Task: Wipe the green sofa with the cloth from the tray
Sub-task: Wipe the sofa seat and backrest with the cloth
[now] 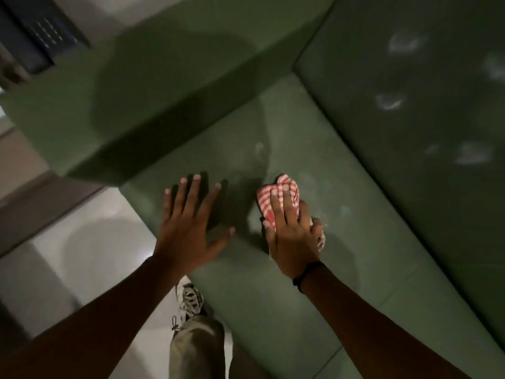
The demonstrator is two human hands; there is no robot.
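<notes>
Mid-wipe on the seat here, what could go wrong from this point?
1. The cloth is bunched small under the right hand, so each stroke may cover only a narrow strip.
2. The white smudges on the backrest lie well away from the cloth and could get missed.
3. The left hand, spread near the seat edge, may slip off.

Red-white striped cloth bunched flat on green sofa seat; pale smudges on backrest.
</notes>
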